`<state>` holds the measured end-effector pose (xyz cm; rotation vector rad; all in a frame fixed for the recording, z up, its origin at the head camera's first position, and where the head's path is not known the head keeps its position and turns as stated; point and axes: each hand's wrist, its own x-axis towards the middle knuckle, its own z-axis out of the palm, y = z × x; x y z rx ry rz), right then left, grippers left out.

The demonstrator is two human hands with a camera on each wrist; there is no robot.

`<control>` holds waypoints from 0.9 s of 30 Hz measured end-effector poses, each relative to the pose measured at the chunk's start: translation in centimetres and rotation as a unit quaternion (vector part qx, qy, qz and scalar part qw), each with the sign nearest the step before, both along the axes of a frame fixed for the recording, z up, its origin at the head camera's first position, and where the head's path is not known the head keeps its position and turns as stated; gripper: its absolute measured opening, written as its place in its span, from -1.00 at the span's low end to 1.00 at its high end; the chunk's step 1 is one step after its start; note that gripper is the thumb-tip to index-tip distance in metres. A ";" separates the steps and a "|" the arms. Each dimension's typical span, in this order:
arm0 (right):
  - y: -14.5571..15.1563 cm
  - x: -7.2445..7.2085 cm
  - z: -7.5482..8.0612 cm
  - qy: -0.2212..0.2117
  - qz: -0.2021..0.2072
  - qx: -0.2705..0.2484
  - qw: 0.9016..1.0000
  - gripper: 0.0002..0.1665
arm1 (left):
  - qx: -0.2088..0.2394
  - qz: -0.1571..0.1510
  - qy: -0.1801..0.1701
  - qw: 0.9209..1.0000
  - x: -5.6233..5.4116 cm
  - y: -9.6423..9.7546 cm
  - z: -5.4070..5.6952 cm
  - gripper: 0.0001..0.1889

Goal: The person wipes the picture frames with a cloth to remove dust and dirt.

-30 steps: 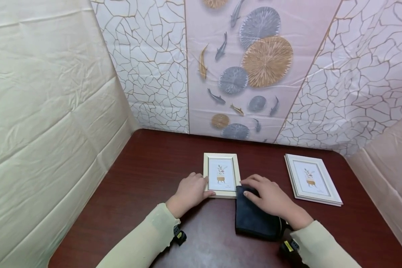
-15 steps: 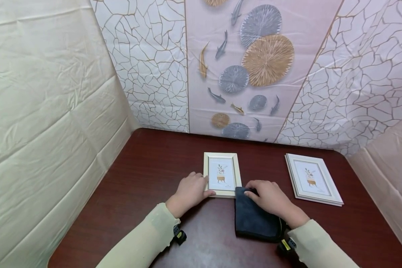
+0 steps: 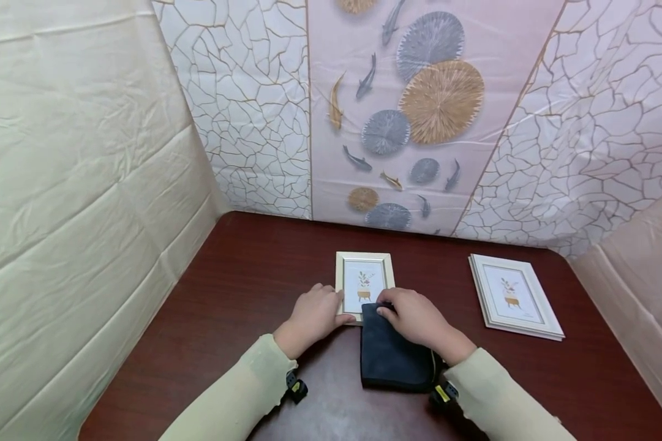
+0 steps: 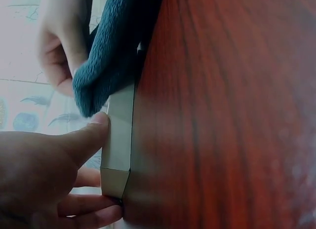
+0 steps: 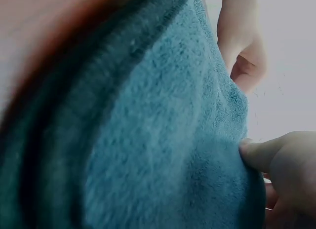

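A cream picture frame (image 3: 358,273) with a potted-plant print lies face up on the table. My left hand (image 3: 315,313) grips its lower left corner, with the thumb (image 4: 91,133) on the near edge and the fingers round the left side. My right hand (image 3: 419,318) pinches the upper edge of a folded dark blue-grey cloth (image 3: 392,358). The cloth covers the frame's lower right corner and hangs toward the table's front. Its fuzzy towel-like weave fills most of the right wrist view.
Another white picture frame (image 3: 509,294), apparently stacked on one or more others, lies at the table's right. The dark red wooden table (image 3: 242,269) meets patterned hangings (image 3: 253,122) at the back. Pale fabric (image 3: 88,184) stands along the left side.
My right hand has moved left with the cloth, which now covers more of the frame's lower right corner. The left hand and the frame have stayed in place.
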<state>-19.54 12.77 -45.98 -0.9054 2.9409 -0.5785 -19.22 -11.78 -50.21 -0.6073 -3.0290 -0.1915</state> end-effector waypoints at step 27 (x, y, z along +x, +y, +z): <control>-3.0 4.2 0.1 0.112 -0.033 0.213 0.970 -0.63 | -0.018 0.013 -0.026 0.999 -0.1 0.0 0.4 -0.29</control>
